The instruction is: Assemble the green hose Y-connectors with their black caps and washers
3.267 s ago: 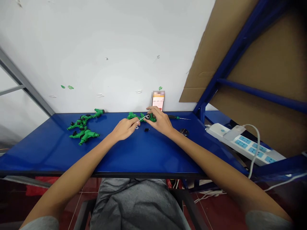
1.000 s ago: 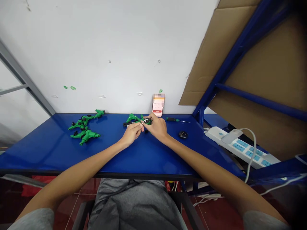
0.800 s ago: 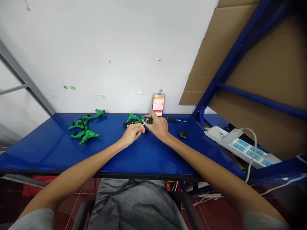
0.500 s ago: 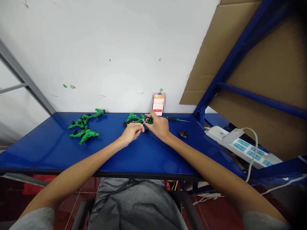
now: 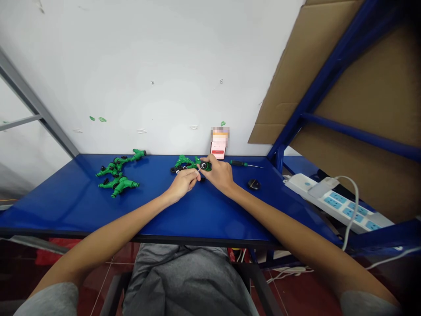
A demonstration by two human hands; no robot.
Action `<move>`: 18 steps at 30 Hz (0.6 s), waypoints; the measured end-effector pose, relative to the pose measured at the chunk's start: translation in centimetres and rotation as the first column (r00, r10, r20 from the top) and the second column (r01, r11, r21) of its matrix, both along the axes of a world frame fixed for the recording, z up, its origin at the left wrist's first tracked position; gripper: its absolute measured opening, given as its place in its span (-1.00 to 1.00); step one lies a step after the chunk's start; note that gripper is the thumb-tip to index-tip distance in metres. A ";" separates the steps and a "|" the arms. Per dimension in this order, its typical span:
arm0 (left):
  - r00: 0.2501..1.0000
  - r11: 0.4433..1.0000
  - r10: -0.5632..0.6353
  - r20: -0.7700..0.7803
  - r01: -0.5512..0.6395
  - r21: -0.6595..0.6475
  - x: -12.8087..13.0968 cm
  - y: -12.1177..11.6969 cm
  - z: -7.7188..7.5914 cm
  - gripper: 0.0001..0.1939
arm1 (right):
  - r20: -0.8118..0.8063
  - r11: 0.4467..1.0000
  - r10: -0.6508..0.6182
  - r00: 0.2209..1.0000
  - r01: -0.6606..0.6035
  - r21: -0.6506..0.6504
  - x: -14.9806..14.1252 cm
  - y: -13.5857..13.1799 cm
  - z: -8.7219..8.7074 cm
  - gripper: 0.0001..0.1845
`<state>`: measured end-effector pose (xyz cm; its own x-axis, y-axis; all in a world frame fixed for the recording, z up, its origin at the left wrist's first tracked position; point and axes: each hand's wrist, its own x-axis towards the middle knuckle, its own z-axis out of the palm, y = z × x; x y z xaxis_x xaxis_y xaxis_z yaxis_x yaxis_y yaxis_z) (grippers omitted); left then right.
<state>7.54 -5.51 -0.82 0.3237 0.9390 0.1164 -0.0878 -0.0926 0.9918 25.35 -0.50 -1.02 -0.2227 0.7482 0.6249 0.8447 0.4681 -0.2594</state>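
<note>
While the left hand is still pinching a thin white pick at the black ring of a green hose connector, the right hand is gripping that connector with closed fingers above the blue table, and little is changing.

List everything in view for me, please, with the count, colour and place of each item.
table: one, blue, in front of the person
connector pile: several, green and black, left on the table
loose connectors: a few, green and black, behind the left hand
screwdriver: one, green and black, right of the hands
cap: one, black, right on the table
phone: one, pink-white screen, upright against the wall
wall: one, white, behind the table
cardboard: brown, upper right
frame: blue, right
power strip: one, white and blue, lower right
cable: white, on the power strip
trousers: grey, below the table
left hand: one, holding a thin white pin
right hand: one, holding a green connector
</note>
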 end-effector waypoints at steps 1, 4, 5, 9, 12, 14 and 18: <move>1.000 1.000 -0.003 0.010 0.003 -0.001 0.1 0.0 -0.2 -0.71 | -0.013 1.000 0.007 1.000 -0.008 -0.005 0.0 0.0 -0.1 -0.78; 0.999 1.000 -0.004 0.036 0.005 -0.014 0.2 0.0 -0.4 -0.71 | -0.044 0.999 0.026 0.999 -0.028 -0.027 0.1 0.1 -0.2 -0.80; 0.999 1.000 -0.004 0.044 0.005 -0.023 0.2 0.0 -0.4 -0.71 | -0.055 0.999 0.032 0.998 -0.034 -0.036 0.1 0.1 -0.2 -0.81; 0.998 0.999 -0.001 0.059 0.004 -0.047 0.3 -0.2 -0.2 -0.72 | -0.100 0.996 0.020 0.995 -0.028 -0.084 -0.1 0.1 0.0 -0.81; 0.998 0.999 0.006 0.069 -0.003 -0.044 0.4 -0.2 -0.1 -0.70 | -0.112 0.992 -0.016 0.994 0.001 -0.126 -0.3 -0.1 0.4 -0.80; 0.997 0.999 0.006 0.076 -0.003 -0.037 0.4 -0.1 -0.2 -0.69 | -0.109 0.991 -0.021 0.994 0.006 -0.135 -0.4 -0.2 0.7 -0.79; 0.995 1.000 0.002 0.095 0.000 -0.012 0.4 0.0 -0.3 -0.68 | -0.085 0.991 -0.032 0.996 0.021 -0.130 -0.4 -0.1 0.8 -0.77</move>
<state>7.94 -5.48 -1.12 0.3108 0.9408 0.1349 -0.1818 -0.0805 0.9800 24.96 -0.58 -0.19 -0.1511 0.8288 0.5387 0.8279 0.4039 -0.3891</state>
